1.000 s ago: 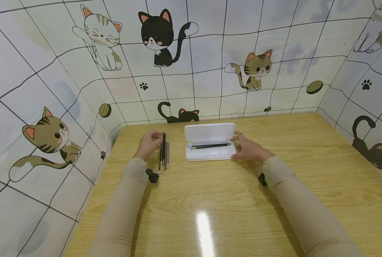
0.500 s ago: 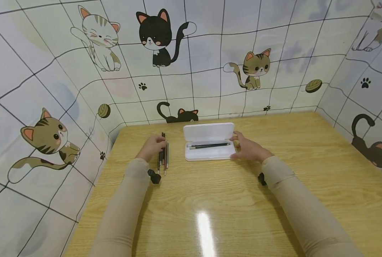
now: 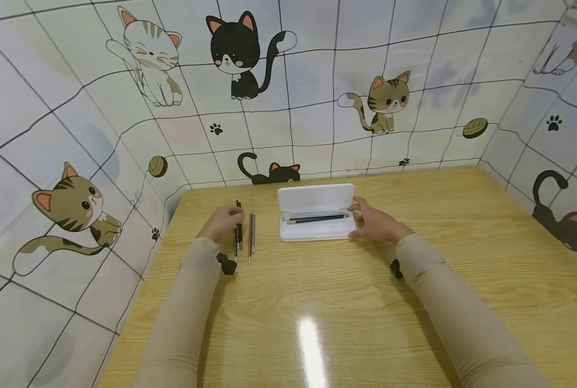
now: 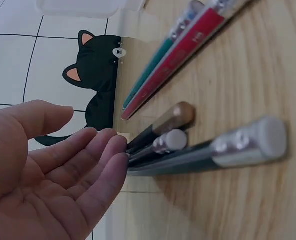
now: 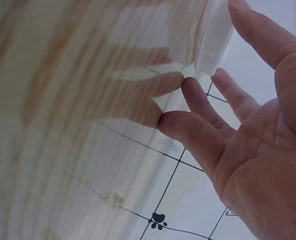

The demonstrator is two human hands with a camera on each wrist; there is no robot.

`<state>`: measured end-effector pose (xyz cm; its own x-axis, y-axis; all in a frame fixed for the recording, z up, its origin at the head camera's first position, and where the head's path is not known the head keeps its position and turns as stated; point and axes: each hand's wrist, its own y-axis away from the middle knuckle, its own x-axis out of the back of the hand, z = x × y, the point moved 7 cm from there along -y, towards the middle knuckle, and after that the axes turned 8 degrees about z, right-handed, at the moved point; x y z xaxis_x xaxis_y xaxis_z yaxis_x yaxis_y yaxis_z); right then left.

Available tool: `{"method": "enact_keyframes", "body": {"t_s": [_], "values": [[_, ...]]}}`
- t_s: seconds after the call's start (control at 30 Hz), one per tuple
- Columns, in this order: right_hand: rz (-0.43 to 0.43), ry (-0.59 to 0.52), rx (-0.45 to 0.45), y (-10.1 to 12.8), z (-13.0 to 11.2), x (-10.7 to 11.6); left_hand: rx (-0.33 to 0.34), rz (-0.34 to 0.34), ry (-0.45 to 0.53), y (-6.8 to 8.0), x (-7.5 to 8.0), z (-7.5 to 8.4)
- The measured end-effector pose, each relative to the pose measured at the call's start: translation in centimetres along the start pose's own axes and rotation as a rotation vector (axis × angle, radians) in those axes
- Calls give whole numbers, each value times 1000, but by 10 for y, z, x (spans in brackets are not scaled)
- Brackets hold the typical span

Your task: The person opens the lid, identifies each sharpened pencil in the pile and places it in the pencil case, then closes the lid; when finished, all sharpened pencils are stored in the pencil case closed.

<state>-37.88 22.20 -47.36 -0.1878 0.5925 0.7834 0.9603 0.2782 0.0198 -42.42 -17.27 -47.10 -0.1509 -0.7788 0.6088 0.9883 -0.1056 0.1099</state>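
The left hand (image 3: 219,222) has its fingers (image 4: 100,165) held out almost straight and loose. They grip nothing. Their tips touch the near ends of a small bunch of dark pencils (image 3: 237,230) on the wooden table (image 3: 347,302). These pencils lie right in front of the fingertips. They are long and thin, and they point away from the person, toward the wall.

Just to the right of them lie a red pencil and a green pencil (image 3: 252,231), side by side, a little apart from the fingers.

The right hand (image 3: 373,222) is open too. Its fingers rest at the right end of the open white pencil case (image 3: 315,218), which holds one dark pencil (image 3: 316,218) lying across it. The left hand is much nearer to the loose pencils.
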Motion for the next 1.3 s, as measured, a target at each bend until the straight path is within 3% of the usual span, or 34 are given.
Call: {"method": "enact_keyframes", "body": {"t_s": [0.13,0.37,0.53,0.8,1.0,1.17,1.3], "values": [[2,0,4,1,0,1,11,-1,18,-1,-3,4],[2,-15,-4,1,1,-2,-84,32,-228,1,-16,21],[-2,-15,-9,0,2,-2,-41,39,-269,-3,-22,20],[-7,-13,-12,-1,3,-2,-9,57,-207,-4,-28,20],[-11,-21,-10,0,3,-2,-29,39,-201,-4,-32,21],[-5,-11,-10,0,2,-2,-29,-15,-68,-6,-38,21],[-6,0,-5,0,3,-2,38,-19,15,-6,-35,15]]}}
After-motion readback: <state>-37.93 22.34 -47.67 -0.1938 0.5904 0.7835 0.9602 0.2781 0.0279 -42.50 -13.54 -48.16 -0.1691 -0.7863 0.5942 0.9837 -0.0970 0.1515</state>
